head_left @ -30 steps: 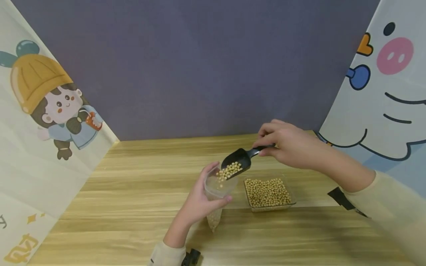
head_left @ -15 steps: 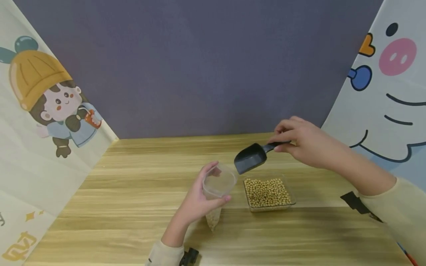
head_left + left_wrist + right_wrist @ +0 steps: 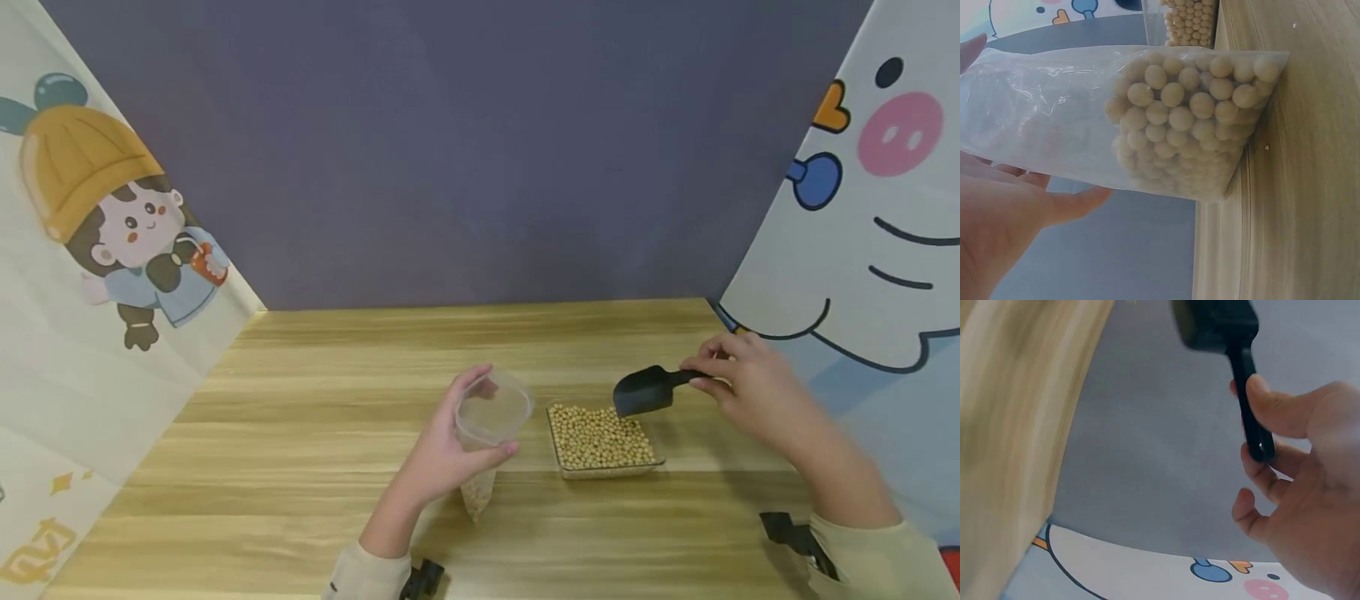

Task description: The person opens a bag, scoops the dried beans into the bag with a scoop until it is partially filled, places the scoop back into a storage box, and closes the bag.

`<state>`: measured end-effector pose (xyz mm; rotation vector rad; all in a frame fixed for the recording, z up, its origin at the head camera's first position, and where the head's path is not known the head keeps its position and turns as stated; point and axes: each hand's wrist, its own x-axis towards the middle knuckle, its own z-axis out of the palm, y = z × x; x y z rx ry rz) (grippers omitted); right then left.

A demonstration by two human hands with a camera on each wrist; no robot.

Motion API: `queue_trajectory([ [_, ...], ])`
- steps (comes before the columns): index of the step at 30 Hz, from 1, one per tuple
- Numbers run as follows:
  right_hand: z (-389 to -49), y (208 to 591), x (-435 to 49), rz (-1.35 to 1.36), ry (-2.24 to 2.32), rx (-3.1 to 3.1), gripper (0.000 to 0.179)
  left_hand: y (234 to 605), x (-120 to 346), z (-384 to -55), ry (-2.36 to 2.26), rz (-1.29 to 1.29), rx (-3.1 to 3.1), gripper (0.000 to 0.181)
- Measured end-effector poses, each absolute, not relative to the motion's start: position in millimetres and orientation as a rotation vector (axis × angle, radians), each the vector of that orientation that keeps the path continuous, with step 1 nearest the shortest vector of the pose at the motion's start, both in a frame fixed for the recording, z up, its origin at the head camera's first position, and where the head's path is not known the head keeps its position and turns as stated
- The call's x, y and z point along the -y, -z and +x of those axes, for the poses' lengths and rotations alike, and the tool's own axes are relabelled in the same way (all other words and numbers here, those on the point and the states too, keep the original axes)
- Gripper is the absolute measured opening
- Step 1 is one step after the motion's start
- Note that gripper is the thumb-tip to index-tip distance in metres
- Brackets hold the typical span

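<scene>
My left hand (image 3: 438, 467) grips a clear plastic bag (image 3: 491, 408) around its upper part, thumb in front, and holds its mouth wide. In the left wrist view soybeans (image 3: 1179, 115) fill the bag's lower part, and its bottom is down at the tabletop. My right hand (image 3: 761, 396) pinches the handle of a black scoop (image 3: 645, 392) between thumb and fingers. The scoop overlaps the far right corner of a clear rectangular container (image 3: 611, 473) of soybeans (image 3: 596, 437). From the right wrist, the handle (image 3: 1247, 400) shows under the thumb; most of the scoop's bowl is cut off.
The wooden table (image 3: 300, 467) carries the container just right of the bag. A dark grey panel (image 3: 450, 150) stands along its back edge. Printed cartoon panels rise on the left (image 3: 45, 317) and right (image 3: 825, 275).
Beans slid from the scoop toward the bag's mouth, leaving the scoop bare half a second ago. My right hand has moved right and down with it, toward the container. The left hand has barely moved.
</scene>
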<state>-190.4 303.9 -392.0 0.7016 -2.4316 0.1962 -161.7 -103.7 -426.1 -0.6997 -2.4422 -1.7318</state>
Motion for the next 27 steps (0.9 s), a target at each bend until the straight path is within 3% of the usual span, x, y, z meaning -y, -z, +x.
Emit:
queue_trajectory([
  [5,-185.9,406.4,-291.3,0.684,-0.134,2.408,0.016,428.0,104.1,-162.7,1.736,-0.713,2.438,0.098],
  [6,-185.6,407.8,-288.2,0.685,-0.135,2.413,0.027,428.3,104.6,-162.6,1.735,-0.707,2.439,0.099],
  [10,-186.6,413.6,-280.3,0.683,-0.183,2.464,0.025,429.1,106.6,-162.9,1.734,-0.702,2.435,0.099],
  [27,-192.5,430.5,-277.4,0.582,-0.677,2.817,0.024,430.6,107.4,-165.5,1.728,-0.73,2.409,0.098],
])
